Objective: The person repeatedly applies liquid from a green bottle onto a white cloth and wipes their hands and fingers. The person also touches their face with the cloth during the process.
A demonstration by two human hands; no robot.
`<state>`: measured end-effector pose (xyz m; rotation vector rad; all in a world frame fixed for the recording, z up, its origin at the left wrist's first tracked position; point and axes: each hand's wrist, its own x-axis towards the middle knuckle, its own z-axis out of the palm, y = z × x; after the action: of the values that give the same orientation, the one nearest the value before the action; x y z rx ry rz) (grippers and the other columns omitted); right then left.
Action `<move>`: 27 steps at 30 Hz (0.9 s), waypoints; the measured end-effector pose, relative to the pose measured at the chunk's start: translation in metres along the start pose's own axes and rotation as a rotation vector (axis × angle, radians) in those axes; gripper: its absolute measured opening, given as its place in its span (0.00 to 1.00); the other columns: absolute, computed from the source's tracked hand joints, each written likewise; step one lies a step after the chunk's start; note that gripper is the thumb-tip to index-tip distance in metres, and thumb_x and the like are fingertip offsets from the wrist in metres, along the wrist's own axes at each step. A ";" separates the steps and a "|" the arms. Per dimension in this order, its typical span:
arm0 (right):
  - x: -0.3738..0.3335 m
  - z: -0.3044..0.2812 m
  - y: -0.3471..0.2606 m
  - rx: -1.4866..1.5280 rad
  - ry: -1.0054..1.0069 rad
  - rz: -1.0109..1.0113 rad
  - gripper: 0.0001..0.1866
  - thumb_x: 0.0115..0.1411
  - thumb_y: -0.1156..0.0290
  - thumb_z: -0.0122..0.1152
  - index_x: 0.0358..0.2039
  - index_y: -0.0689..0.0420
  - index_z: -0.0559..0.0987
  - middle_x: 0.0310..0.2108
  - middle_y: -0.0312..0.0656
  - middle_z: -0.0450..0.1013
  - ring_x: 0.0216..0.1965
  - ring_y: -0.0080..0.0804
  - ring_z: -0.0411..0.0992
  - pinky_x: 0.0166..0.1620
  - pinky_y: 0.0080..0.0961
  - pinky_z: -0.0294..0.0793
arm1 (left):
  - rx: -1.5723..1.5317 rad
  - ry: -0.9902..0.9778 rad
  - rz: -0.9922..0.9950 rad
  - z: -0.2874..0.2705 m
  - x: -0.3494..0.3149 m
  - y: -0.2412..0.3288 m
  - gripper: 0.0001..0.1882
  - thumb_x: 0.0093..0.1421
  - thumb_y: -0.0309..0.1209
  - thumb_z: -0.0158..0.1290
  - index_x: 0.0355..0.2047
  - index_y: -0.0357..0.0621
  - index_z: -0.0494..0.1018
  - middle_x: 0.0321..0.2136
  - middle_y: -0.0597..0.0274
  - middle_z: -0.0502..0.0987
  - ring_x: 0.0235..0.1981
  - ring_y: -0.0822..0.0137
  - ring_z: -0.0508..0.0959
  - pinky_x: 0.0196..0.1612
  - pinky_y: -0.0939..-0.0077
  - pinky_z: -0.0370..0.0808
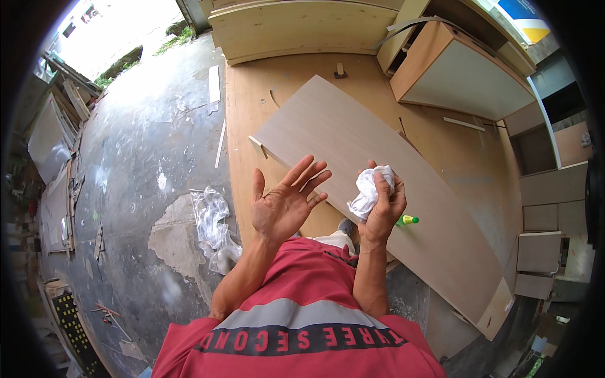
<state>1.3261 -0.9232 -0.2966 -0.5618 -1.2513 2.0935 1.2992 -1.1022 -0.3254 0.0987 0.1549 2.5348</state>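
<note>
My left hand is raised in front of me, palm up with its fingers spread, and nothing lies in it. A crumpled white cloth is bunched in my right hand, the thumb pressed over it. Below both hands a long pale wood-grain board lies slantwise, from the upper middle to the lower right. Just beside my right wrist shows a green bottle with a yellow-green cap; my hand hides part of it.
Under the board is a larger tan wooden sheet. Clear plastic wrapping lies on the stained concrete floor at left. A wooden cabinet box stands at the far right, a long panel at the back. Offcuts lean along the left.
</note>
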 end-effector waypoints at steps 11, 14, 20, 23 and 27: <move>-0.018 0.003 -0.036 -0.732 -0.496 -0.498 0.07 0.58 0.74 0.68 0.34 0.61 0.80 0.26 0.38 0.73 0.21 0.23 0.68 0.23 0.24 0.66 | 0.281 -0.103 -0.039 0.033 -0.019 -0.004 0.56 0.64 0.75 0.19 0.74 0.39 0.49 0.69 0.39 0.60 0.72 0.50 0.59 0.68 0.56 0.57; -0.016 0.001 -0.043 -0.790 -0.529 -0.504 0.07 0.56 0.74 0.69 0.31 0.60 0.78 0.24 0.38 0.72 0.20 0.25 0.68 0.23 0.25 0.67 | 0.414 -0.171 -0.004 0.033 -0.023 -0.003 0.57 0.63 0.76 0.17 0.75 0.39 0.48 0.69 0.38 0.60 0.72 0.51 0.59 0.67 0.58 0.56; -0.017 0.001 -0.044 -0.770 -0.560 -0.557 0.06 0.55 0.76 0.68 0.29 0.60 0.77 0.22 0.33 0.71 0.20 0.15 0.63 0.22 0.18 0.62 | 0.468 -0.213 0.022 0.038 -0.028 -0.005 0.58 0.63 0.77 0.18 0.75 0.39 0.46 0.68 0.35 0.61 0.72 0.48 0.59 0.66 0.57 0.56; -0.024 0.006 -0.041 -0.737 -0.522 -0.555 0.06 0.54 0.77 0.68 0.29 0.60 0.78 0.22 0.34 0.72 0.20 0.17 0.65 0.23 0.19 0.63 | 0.489 -0.242 0.029 0.036 -0.031 -0.006 0.59 0.62 0.77 0.16 0.75 0.39 0.46 0.70 0.36 0.59 0.71 0.51 0.59 0.66 0.60 0.56; -0.026 0.003 -0.036 -0.764 -0.536 -0.564 0.07 0.53 0.76 0.68 0.31 0.60 0.78 0.25 0.41 0.74 0.23 0.35 0.73 0.26 0.31 0.72 | 0.584 -0.179 0.016 0.041 -0.036 -0.009 0.58 0.62 0.77 0.16 0.75 0.40 0.46 0.70 0.38 0.60 0.71 0.54 0.61 0.65 0.62 0.55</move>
<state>1.3532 -0.9303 -0.2619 0.0902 -2.2260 1.2761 1.3381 -1.1112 -0.2868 0.5529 0.8178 2.4025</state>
